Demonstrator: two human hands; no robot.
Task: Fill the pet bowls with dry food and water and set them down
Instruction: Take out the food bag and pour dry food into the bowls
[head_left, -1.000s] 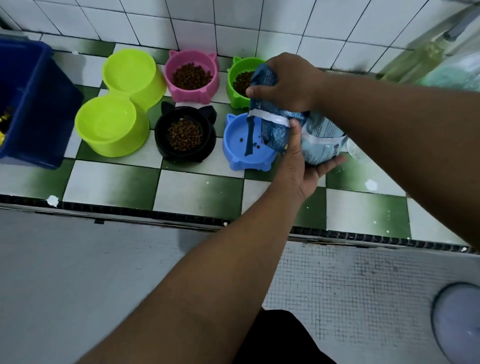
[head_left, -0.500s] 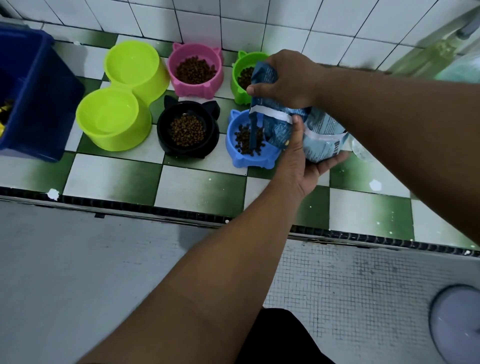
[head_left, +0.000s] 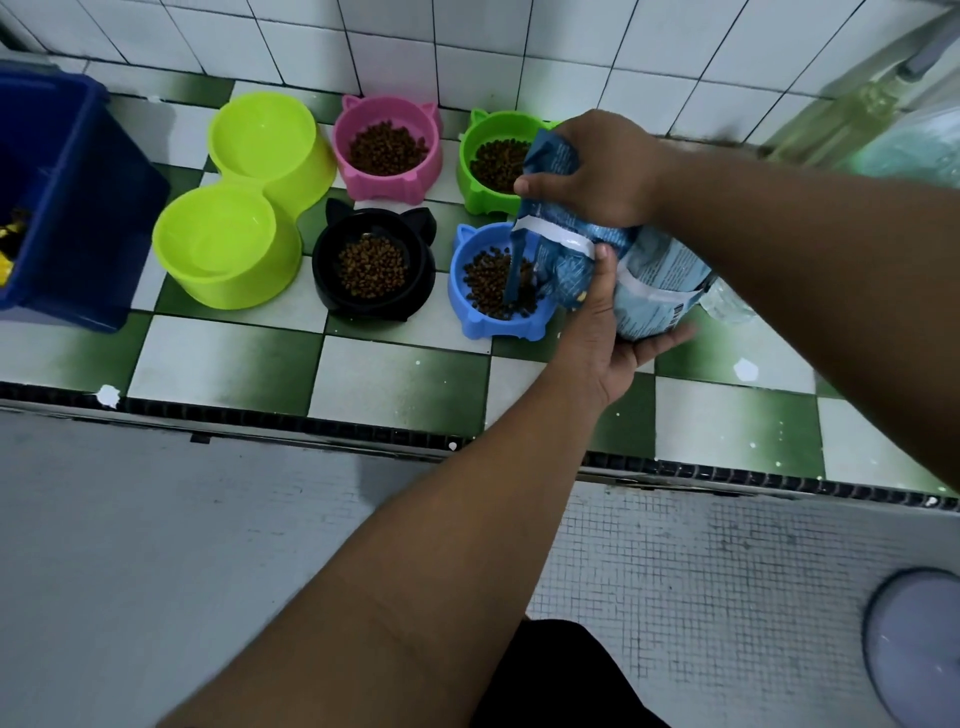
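A blue food bag (head_left: 649, 291) is tipped with its mouth over the blue cat-eared bowl (head_left: 478, 322), which holds a pile of brown kibble. My right hand (head_left: 597, 171) grips the bag's upper corner. My left hand (head_left: 618, 332) cradles the bag from below, thumb against its front. The pink bowl (head_left: 387, 179), the green bowl (head_left: 475, 187) and the black bowl (head_left: 332, 286) each hold kibble. The lime double bowl (head_left: 244, 283) holds water in both cups. All stand on the green-and-white tiled ledge (head_left: 395, 384).
A dark blue plastic bin (head_left: 78, 208) stands at the ledge's left end. A white tiled wall (head_left: 467, 47) runs behind the bowls. A clear plastic bag (head_left: 727, 309) lies behind the food bag. A pale round object (head_left: 919, 654) lies on the grey mosaic floor at lower right.
The blue bowl went from a few kibbles to a full pile as the bag kept pouring. Both hands stayed on the bag in nearly the same place.
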